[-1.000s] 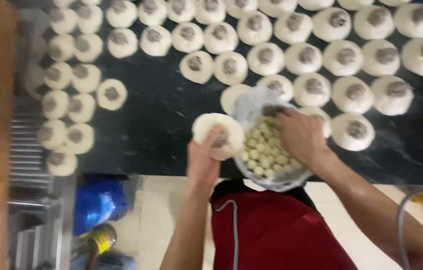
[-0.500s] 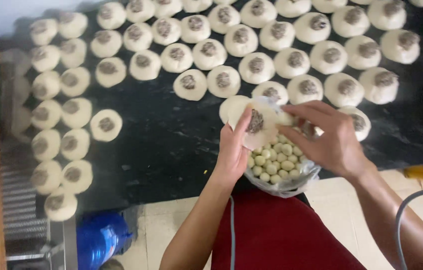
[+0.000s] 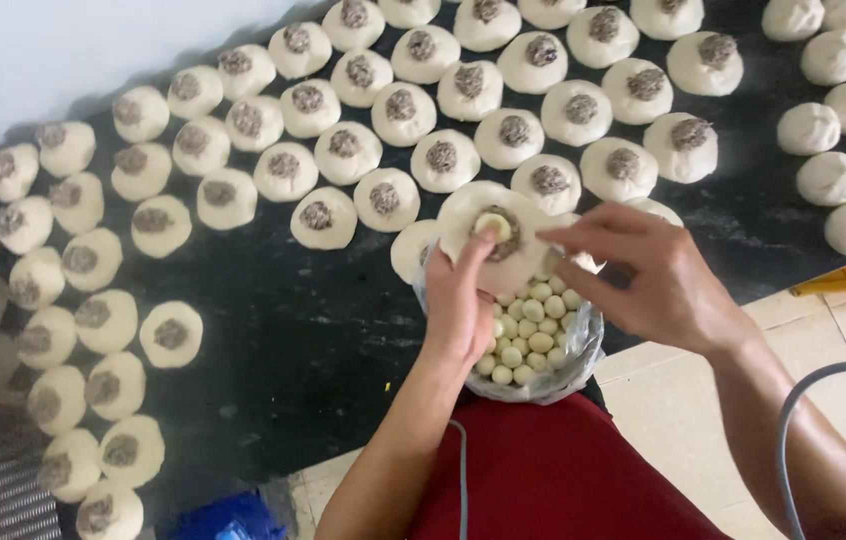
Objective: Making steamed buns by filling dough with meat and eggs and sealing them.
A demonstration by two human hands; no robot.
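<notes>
My left hand [image 3: 460, 300] holds a flat round of pale dough [image 3: 493, 238] with dark filling and a small pale ball set on its middle. My right hand [image 3: 653, 280] hovers just right of that round, fingers pinched together near its edge, nothing clearly in them. Under both hands sits a bowl lined with clear plastic [image 3: 543, 340], full of several small pale balls. Many dough rounds topped with dark filling [image 3: 443, 160] lie in rows on the black table [image 3: 283, 330].
Plain closed dough balls [image 3: 833, 180] lie at the right end of the table. A grey cable [image 3: 793, 440] curves past my right arm. A red apron [image 3: 563, 480], pale floor tiles and a blue object [image 3: 223, 520] show below.
My right hand left the bowl of small balls and rose to the dough round in my left hand; a pale ball now sits on its filling. The view shifted.
</notes>
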